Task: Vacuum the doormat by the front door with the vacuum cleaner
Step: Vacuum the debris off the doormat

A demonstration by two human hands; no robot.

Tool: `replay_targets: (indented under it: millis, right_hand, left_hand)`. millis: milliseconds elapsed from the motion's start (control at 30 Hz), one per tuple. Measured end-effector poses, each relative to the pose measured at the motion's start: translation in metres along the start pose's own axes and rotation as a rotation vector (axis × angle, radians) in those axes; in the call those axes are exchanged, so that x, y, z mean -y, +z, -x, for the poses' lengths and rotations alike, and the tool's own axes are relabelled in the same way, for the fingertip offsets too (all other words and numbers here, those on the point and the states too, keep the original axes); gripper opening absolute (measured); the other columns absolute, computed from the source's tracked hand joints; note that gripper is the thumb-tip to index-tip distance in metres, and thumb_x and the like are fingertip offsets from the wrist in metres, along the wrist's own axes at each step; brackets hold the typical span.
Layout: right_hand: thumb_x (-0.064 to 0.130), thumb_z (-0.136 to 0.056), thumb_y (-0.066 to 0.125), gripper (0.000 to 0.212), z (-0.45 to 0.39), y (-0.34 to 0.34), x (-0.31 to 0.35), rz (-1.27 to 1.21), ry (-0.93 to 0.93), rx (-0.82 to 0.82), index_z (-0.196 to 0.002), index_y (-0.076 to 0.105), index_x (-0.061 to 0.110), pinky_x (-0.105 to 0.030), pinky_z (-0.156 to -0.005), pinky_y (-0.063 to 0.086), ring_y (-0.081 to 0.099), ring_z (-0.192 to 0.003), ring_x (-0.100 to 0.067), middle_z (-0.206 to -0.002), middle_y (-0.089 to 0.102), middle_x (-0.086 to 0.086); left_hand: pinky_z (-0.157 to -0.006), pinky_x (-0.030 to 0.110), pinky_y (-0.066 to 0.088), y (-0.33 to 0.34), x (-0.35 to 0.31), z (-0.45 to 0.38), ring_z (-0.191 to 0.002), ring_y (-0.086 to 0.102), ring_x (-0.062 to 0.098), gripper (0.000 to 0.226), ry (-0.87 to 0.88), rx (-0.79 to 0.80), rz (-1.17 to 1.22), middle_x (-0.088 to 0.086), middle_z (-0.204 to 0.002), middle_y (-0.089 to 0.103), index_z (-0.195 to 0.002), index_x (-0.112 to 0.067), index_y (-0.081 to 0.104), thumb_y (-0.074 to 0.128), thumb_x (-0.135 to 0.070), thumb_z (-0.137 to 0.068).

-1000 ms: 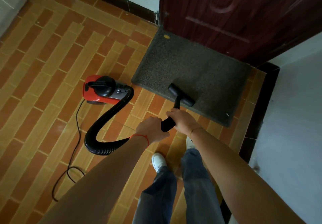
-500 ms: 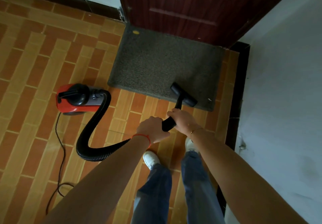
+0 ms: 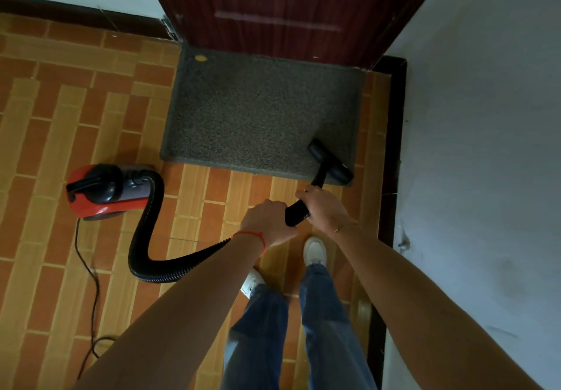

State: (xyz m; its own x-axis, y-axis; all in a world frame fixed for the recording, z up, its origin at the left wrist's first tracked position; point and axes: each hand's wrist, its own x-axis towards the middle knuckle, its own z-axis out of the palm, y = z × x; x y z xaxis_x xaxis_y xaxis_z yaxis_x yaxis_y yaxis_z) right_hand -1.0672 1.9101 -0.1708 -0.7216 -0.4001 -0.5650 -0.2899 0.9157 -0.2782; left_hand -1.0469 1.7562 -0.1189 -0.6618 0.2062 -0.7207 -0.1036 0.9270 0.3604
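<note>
No legible text, label, brand, number or sign appears on the vacuum cleaner [image 3: 106,190], the doormat [image 3: 261,110], the door [image 3: 288,7] or any other surface in view.

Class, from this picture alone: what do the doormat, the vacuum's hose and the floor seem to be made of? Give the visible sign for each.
Doormat: probably coarse looped synthetic fibre, matte, from its speckled grey grainy surface. Hose: likely flexible black plastic, since fine ribs run along its curve. Floor: seemingly glazed ceramic tile in a brick pattern, with pale grout lines and a slight sheen.
</note>
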Motion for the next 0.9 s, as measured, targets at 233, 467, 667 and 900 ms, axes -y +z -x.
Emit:
replay_targets:
  millis: [233,467,667,900]
  right_hand:
    - [0.003,-0.09,0.058,0.036,-0.001,-0.016,-0.054,-0.009,0.015,0.055,-0.125,0.051,0.01,-0.045,-0.095,0.05,0.042,-0.128,-0.035,-0.131,0.049,-0.014]
    - [0.003,-0.091,0.055,0.033,-0.016,-0.038,-0.098,0.008,-0.014,0.051,-0.122,0.054,0.013,-0.044,-0.093,0.051,0.046,-0.126,-0.034,-0.126,0.051,-0.011]
    - [0.0,-0.087,0.057,0.025,-0.034,-0.057,-0.121,0.002,-0.068,0.044,-0.108,0.055,0.015,-0.045,-0.09,0.052,0.051,-0.119,-0.036,-0.115,0.053,-0.011]
    - [0.002,-0.088,0.057,0.018,-0.042,-0.071,-0.123,0.029,-0.153,0.049,-0.102,0.056,0.014,-0.042,-0.083,0.052,0.054,-0.106,-0.026,-0.11,0.056,-0.007]
  left_hand:
    - [-0.052,0.025,0.041,0.001,-0.049,-0.028,-0.063,0.055,0.015,0.02,-0.005,-0.012,0.018,-0.005,-0.073,0.054,-0.091,-0.019,0.056,0.061,-0.036,-0.081]
    - [-0.062,0.029,0.049,-0.008,-0.086,-0.059,-0.071,0.057,0.019,0.027,-0.033,-0.042,0.036,-0.003,-0.077,0.052,-0.099,-0.018,0.057,0.063,-0.037,-0.082]
    - [-0.061,0.029,0.049,-0.022,-0.105,-0.077,-0.071,0.059,0.02,0.027,-0.058,-0.069,0.057,-0.004,-0.073,0.052,-0.098,-0.017,0.059,0.062,-0.037,-0.081]
    - [-0.055,0.026,0.045,-0.026,-0.109,-0.076,-0.066,0.058,0.018,0.023,-0.106,-0.088,0.085,-0.004,-0.071,0.054,-0.089,-0.019,0.056,0.062,-0.039,-0.08]
